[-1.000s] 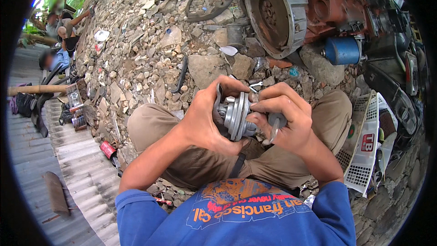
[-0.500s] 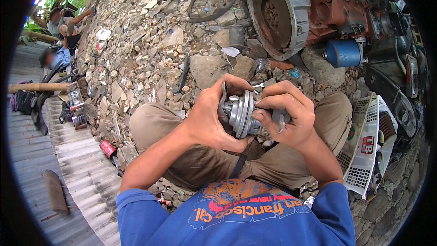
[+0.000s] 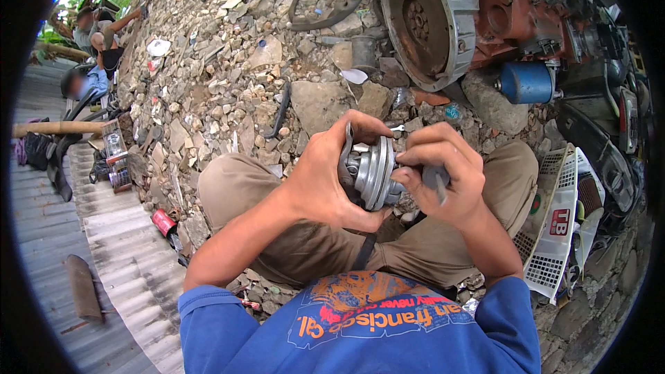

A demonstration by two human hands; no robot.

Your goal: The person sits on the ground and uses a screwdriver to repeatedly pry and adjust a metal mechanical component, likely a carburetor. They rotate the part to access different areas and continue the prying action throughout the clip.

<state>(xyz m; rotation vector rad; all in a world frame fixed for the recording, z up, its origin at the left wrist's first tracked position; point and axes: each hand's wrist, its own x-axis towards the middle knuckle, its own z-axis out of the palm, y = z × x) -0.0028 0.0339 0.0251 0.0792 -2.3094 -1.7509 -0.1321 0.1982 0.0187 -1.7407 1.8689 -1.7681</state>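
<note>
My left hand (image 3: 320,179) is wrapped round a silver metal engine part (image 3: 375,173) with stacked round flanges, its kind unclear. The part is held up over my crossed legs, with its flanged side toward my right hand. A dark curved piece (image 3: 345,157) lies between the part and my left palm. My right hand (image 3: 450,174) is closed, thumb and fingertips pinched together at the part's right rim. Whatever is between those fingertips is too small to make out. Tucked in that same hand is a grey rounded piece (image 3: 436,176) with a thin stem.
A small wrench (image 3: 397,128) lies on the rubble beyond the part. At the upper right stands an engine (image 3: 509,17) with a large flywheel (image 3: 415,24) and a blue filter (image 3: 524,83). A white crate (image 3: 552,235) leans at my right. Two people (image 3: 93,48) sit far left.
Both hands and the metal part have shifted slightly to the right. My right fingertips have pulled a little off the rim, and the grey piece is tilted differently.
</note>
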